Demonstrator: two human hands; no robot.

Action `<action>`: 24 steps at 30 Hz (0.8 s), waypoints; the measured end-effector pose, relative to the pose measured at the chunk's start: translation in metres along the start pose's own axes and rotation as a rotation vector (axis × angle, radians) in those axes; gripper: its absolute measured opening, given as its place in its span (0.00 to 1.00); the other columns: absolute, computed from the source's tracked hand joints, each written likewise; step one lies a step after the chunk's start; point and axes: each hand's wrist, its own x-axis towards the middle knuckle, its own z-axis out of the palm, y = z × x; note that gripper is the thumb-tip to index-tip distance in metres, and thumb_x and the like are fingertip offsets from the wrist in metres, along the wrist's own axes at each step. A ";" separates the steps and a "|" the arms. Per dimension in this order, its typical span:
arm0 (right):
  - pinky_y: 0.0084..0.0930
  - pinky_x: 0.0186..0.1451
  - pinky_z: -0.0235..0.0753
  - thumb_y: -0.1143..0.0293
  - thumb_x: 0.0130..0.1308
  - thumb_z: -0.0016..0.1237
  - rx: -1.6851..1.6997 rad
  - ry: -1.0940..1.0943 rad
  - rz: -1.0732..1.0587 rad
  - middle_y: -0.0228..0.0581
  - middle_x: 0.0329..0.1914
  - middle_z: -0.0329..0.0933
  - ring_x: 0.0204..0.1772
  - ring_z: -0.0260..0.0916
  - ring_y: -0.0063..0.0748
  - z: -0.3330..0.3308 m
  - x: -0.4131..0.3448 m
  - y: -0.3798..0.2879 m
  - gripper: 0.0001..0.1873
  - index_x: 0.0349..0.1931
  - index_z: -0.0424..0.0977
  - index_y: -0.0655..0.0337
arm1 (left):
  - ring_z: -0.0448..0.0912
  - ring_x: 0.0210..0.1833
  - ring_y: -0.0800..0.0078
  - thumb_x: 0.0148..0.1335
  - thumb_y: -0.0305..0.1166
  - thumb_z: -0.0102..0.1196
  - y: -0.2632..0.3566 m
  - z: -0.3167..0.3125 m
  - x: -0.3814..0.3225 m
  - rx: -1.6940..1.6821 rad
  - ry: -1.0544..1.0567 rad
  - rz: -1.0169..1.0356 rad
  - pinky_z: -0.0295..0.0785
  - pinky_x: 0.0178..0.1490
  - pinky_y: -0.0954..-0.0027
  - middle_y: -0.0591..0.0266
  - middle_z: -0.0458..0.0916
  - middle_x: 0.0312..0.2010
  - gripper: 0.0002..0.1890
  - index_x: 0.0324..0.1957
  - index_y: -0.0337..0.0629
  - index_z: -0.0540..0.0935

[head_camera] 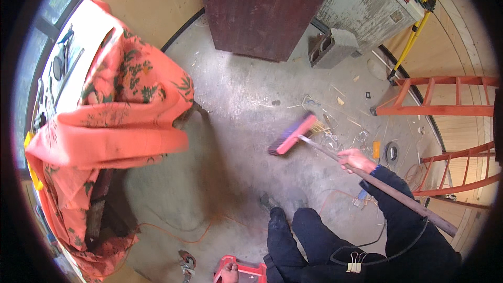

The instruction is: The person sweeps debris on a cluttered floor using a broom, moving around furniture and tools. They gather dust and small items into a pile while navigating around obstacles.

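My right hand [357, 160] is closed around the long wooden handle of a push broom [295, 133]. The broom's pink head, with dark bristles, is on the concrete floor ahead of my feet and slightly blurred. Loose litter lies just right of the head: wood slivers, clear plastic scraps and a straw-coloured tuft [319, 127]. At the bottom edge my left hand [229, 272] grips the rim of a red plastic container [251, 269], which the frame cuts off. Beyond my right hand lie an orange block [376, 149] and a roll of black tape [391, 152].
A coral floral cloth [133, 133] drapes over a tool-strewn table at left. A dark red cabinet [259, 11], a concrete block [334, 47] and a worn white appliance [361, 8] stand ahead. Orange ladders [436, 110] are at right. An orange cord [184, 239] crosses the floor.
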 end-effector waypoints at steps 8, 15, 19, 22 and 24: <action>0.26 0.20 0.72 0.77 0.61 0.54 -0.034 0.111 0.065 0.40 0.25 0.77 0.20 0.73 0.28 -0.096 -0.044 -0.004 0.21 0.55 0.74 0.73 | 0.85 0.51 0.53 0.63 0.41 0.59 0.094 0.012 0.031 0.014 -0.120 -0.161 0.76 0.58 0.59 0.47 0.88 0.41 0.21 0.51 0.33 0.84; 0.24 0.19 0.70 0.75 0.62 0.56 -0.019 -0.040 0.047 0.40 0.29 0.77 0.23 0.73 0.26 -0.077 -0.014 -0.105 0.29 0.64 0.69 0.72 | 0.86 0.44 0.62 0.66 0.40 0.57 0.255 -0.034 0.084 -0.108 -0.103 -0.101 0.78 0.48 0.63 0.49 0.88 0.38 0.21 0.52 0.33 0.83; 0.23 0.20 0.68 0.77 0.63 0.54 0.159 -0.188 0.010 0.42 0.30 0.77 0.23 0.71 0.25 -0.031 0.014 -0.169 0.31 0.68 0.65 0.71 | 0.86 0.45 0.63 0.66 0.39 0.57 0.335 -0.066 0.100 -0.128 -0.009 0.017 0.78 0.50 0.64 0.48 0.88 0.40 0.19 0.52 0.33 0.84; 0.23 0.20 0.67 0.76 0.66 0.51 0.306 -0.307 0.015 0.42 0.31 0.77 0.21 0.68 0.24 0.008 0.031 -0.216 0.32 0.71 0.60 0.70 | 0.86 0.47 0.60 0.66 0.39 0.57 0.362 -0.076 0.106 -0.131 0.031 0.077 0.78 0.52 0.64 0.46 0.87 0.42 0.20 0.52 0.34 0.84; 0.23 0.20 0.65 0.74 0.69 0.48 0.398 -0.395 0.028 0.41 0.31 0.76 0.20 0.66 0.23 0.035 0.043 -0.251 0.31 0.71 0.58 0.69 | 0.86 0.48 0.57 0.66 0.40 0.56 0.364 -0.079 0.109 -0.107 0.051 0.142 0.78 0.54 0.63 0.44 0.87 0.44 0.20 0.52 0.35 0.84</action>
